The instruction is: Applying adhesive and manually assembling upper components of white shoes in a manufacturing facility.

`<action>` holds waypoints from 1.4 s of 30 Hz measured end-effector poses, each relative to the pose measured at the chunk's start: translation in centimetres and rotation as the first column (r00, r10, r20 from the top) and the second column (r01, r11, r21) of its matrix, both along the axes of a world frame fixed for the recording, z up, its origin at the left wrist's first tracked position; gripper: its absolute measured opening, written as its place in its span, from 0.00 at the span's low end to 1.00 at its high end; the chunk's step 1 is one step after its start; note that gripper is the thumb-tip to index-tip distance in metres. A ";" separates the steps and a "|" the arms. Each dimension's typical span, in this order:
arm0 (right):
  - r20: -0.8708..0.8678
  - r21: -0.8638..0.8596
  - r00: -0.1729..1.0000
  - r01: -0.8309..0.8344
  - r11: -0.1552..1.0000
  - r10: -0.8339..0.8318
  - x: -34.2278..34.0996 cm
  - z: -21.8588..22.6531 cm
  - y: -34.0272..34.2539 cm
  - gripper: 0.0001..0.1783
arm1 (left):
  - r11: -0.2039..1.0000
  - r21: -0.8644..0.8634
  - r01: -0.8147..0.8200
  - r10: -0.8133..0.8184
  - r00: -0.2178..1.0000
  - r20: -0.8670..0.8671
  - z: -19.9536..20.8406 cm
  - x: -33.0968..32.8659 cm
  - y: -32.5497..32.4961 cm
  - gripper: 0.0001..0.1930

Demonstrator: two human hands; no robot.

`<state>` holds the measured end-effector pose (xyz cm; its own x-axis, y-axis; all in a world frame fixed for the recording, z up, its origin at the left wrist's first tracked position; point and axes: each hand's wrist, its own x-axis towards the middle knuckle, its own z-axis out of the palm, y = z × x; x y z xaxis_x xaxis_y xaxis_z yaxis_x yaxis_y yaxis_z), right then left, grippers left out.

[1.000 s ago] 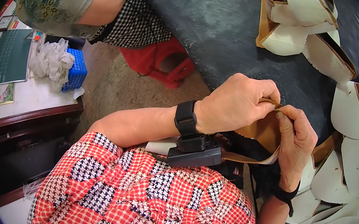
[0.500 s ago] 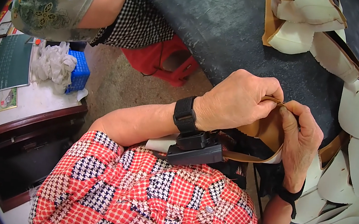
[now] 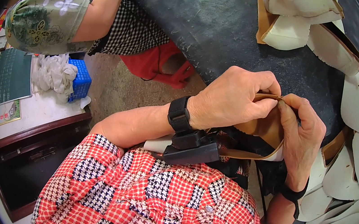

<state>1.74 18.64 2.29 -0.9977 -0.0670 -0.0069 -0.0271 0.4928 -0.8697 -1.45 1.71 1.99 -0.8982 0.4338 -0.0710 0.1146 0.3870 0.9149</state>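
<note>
A shoe upper (image 3: pixel 264 127) with a tan inner side and a white outer side is between my hands, close to the table's near edge. My left hand (image 3: pixel 228 101) pinches its top edge between thumb and fingers, from the left. From the right, my right hand (image 3: pixel 301 130) grips the same edge, its thumb pressed against the tan lining. The fingertips of both hands nearly meet at one spot on the rim. A pale band of the upper loops down below the hands toward my lap, partly hidden behind the black box strapped at my left wrist.
Overlapping white shoe uppers (image 3: pixel 341 174) run down the right side of the black table (image 3: pixel 196 17), with more at the far right. A co-worker's arm (image 3: pixel 103 16) is at upper left, beside a red stool (image 3: pixel 161 64). A blue basket (image 3: pixel 80 80) stands further left.
The view has shifted slightly. Both hands still pinch the upper's edge in nearly the same pose, and the co-worker's forearm has moved a little.
</note>
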 end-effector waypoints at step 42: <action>0.302 -0.650 0.952 0.240 0.722 -0.045 -1.0 -1.1 0.9 0.07 | 0.983 0.176 0.048 -0.091 0.966 0.243 -0.6 -2.3 0.3 0.05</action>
<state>0.73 19.54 1.16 -0.9650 -0.0081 -0.2621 0.2561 -0.2441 -0.9353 -3.80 2.03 1.39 -0.8286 0.5191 -0.2097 -0.1042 0.2251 0.9687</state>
